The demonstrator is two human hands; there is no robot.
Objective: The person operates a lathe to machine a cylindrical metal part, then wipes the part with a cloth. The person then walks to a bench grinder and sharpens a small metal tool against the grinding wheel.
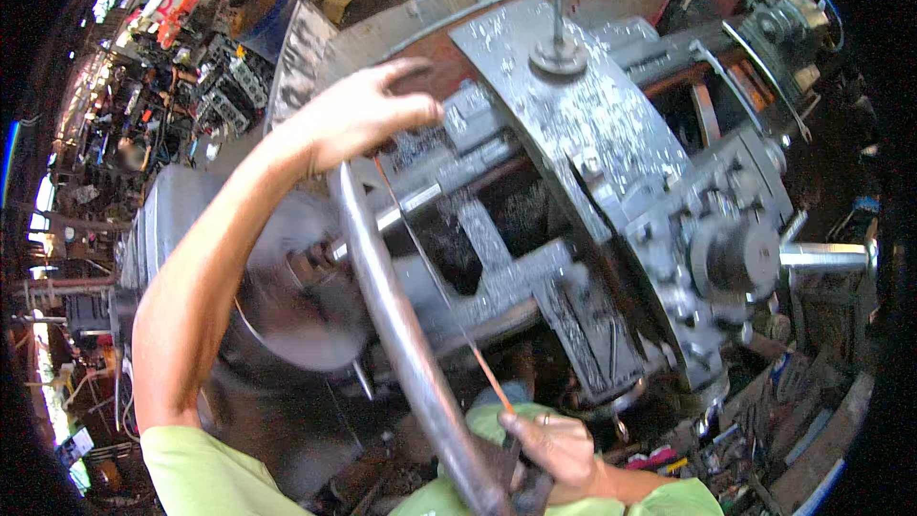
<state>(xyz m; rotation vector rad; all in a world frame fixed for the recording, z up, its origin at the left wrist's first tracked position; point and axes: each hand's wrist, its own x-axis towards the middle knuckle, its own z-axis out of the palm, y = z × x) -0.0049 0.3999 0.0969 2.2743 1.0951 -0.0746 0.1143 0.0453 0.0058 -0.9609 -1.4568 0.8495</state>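
Observation:
My left hand (368, 115) reaches over a metal lathe's bed (487, 239), thumb and fingers apart and slightly blurred. Beneath its wrist is the upper end of a thick, smooth steel bar (392, 315), which slants down toward my body. A thin rod (492, 377), orange toward its ends, runs from below my left hand to my right hand (559, 449). My right thumb presses on its lower end, with the fingers curled. Beside that hand is a dark piece (525, 487), partly hidden by the bar; its kind is unclear.
The round chuck (306, 315) is at left and looks blurred. A carriage plate (602, 105) strewn with metal chips crosses the bed, with a black knob (735, 258) at right. Engine parts (224, 100) crowd the far left. Metal stock (812, 430) lies at lower right.

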